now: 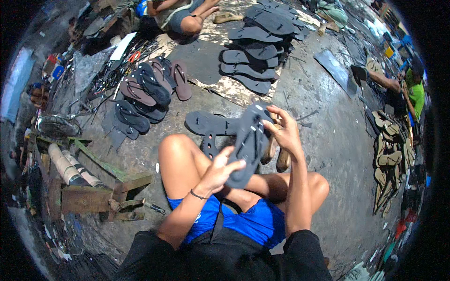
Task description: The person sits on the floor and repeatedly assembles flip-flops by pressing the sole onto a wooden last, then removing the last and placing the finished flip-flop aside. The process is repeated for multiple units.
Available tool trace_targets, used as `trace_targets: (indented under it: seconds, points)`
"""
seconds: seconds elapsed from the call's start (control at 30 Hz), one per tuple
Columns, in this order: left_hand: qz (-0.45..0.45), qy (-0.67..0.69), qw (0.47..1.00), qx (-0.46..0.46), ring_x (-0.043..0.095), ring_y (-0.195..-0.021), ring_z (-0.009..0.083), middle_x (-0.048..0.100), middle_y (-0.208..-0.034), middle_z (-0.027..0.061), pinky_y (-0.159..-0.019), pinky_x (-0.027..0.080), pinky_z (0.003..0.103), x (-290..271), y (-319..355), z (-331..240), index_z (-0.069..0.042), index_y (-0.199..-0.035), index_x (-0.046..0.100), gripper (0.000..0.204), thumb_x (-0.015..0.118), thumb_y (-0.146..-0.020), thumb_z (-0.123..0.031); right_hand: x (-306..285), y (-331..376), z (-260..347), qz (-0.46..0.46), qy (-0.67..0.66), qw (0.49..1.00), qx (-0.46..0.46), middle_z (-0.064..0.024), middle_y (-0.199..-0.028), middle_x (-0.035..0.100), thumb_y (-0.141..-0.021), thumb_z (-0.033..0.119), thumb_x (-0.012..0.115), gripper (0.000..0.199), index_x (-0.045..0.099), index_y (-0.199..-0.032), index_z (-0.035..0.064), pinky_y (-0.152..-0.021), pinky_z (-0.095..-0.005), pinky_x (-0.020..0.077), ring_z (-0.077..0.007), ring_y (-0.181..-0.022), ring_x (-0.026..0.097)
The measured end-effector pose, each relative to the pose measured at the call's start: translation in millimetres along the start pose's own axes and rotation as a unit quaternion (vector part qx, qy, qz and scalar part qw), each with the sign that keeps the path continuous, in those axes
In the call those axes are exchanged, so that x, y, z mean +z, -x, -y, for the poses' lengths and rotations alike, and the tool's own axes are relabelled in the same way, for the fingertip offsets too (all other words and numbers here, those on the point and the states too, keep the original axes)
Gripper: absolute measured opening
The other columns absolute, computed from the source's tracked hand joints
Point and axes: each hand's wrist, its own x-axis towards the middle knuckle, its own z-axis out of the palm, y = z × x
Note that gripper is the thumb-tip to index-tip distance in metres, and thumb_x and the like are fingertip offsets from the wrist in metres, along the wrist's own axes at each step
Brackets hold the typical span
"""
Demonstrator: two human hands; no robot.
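Note:
A dark grey flip-flop (243, 169) is held tilted above my crossed legs, its toe end up and away from me. My left hand (216, 174) is closed round the heel end, the thumb lying across the edge. Higher up, my right hand (285, 133) grips the toe end by its right edge, fingers bent near the strap. Behind the flip-flop a dark sole (200, 122) lies flat on the floor. A dark strap piece with holes (209, 144) rests beside my left knee. Two brown, rounded, wooden-looking pieces (282, 160) lie just beyond my right shin.
Finished flip-flops (136, 90) are heaped at front left. Ahead lie stacked dark soles (246, 70). A green-brown stand (86, 199) and a fan (58, 125) are at left. Tan flip-flops (389, 159) lie at right. One person (178, 18) sits ahead, another (415, 93) far right.

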Motion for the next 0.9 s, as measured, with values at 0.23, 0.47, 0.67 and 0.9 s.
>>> trace_targets:
  seconds: [0.23,0.47,0.67,0.9]
  points:
    - [-0.123,-0.077,0.987,0.069,0.064,-0.078,0.0076,0.07,-0.093,0.0065,-0.068,0.052,0.022,1.0,-30.2,-21.7,0.002,-0.117,0.055,0.033,0.067,-0.096,-0.021,44.5,24.0,6.6,-0.009,-0.062,0.998,-0.019,-0.0144,-0.133,0.054,-0.087,0.012,0.074,0.06,0.046,-0.14,0.003,-0.076,-0.0279,0.0567,-0.0151,-0.111,0.058]
    - [-0.161,-0.1,0.977,0.097,0.062,-0.088,0.0089,0.069,-0.104,0.0024,-0.08,0.05,0.025,-29.7,-58.8,-11.6,0.0,-0.108,0.068,0.029,0.057,-0.102,-0.026,55.9,19.6,5.0,-0.054,-0.165,0.982,0.078,-0.0167,-0.131,0.053,-0.088,0.01,0.072,0.051,0.047,-0.132,-0.0022,-0.062,-0.0239,0.0554,-0.0126,-0.09,0.064]
    - [-0.278,-0.115,0.931,0.205,0.046,-0.061,0.0059,0.053,-0.068,-0.0099,-0.059,0.04,0.027,-73.8,-157.8,-143.4,-0.015,-0.066,0.057,0.033,0.071,-0.092,-0.03,54.4,25.2,-26.9,-0.021,-0.167,0.976,0.136,-0.0138,-0.124,0.059,-0.093,0.025,0.07,0.048,0.052,-0.127,-0.0036,-0.06,-0.0273,0.0562,-0.0129,-0.086,0.064]
    - [-0.342,-0.238,0.899,0.136,0.061,-0.085,0.0168,0.063,-0.107,0.0044,-0.075,0.05,0.035,-138.1,-176.5,-172.4,0.0,-0.142,0.041,0.081,0.077,-0.084,-0.042,66.6,-27.7,-108.6,-0.038,-0.088,0.977,0.193,-0.014,-0.1,0.07,-0.091,0.025,0.068,0.038,0.062,-0.114,-0.0045,-0.08,-0.0329,0.053,-0.0187,-0.086,0.068]
